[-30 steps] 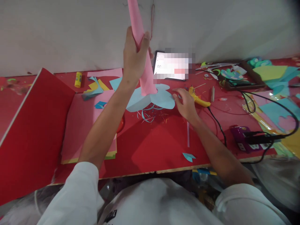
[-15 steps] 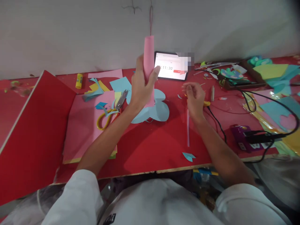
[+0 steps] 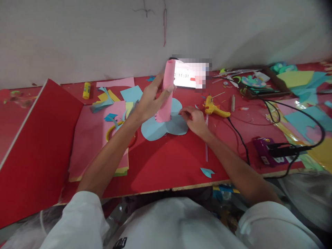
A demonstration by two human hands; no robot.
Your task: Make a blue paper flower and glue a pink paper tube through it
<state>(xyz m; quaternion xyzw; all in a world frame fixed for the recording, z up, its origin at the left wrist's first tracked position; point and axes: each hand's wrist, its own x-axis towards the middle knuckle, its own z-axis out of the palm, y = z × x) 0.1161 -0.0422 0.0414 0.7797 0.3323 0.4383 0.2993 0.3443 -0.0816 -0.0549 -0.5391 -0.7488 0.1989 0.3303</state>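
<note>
My left hand [image 3: 151,98] is wrapped round an upright pink paper tube [image 3: 169,74]. The tube's lower end, fringed with small cuts, rests on a light blue paper flower [image 3: 154,130] with rounded petals, lying on the table. At the flower's right side is my right hand [image 3: 195,121], fingers curled and fingertips drawn together over the petal's edge. Whatever those fingertips may hold is too small to make out. Just beyond the right hand lies a yellow glue gun [image 3: 216,110] with a black cord.
Scissors [image 3: 111,133], partly behind my left forearm, lie on pink paper sheets [image 3: 89,138]. A glue stick [image 3: 86,90], a lit tablet [image 3: 185,81] against the wall, a purple box [image 3: 264,150] with cables and a tray [image 3: 280,83] of scraps surround the work. A red board [image 3: 38,148] stands left.
My right hand has moved left from the glue gun to the flower's right edge. My left hand has lowered the pink tube and tilted it slightly over the flower.
</note>
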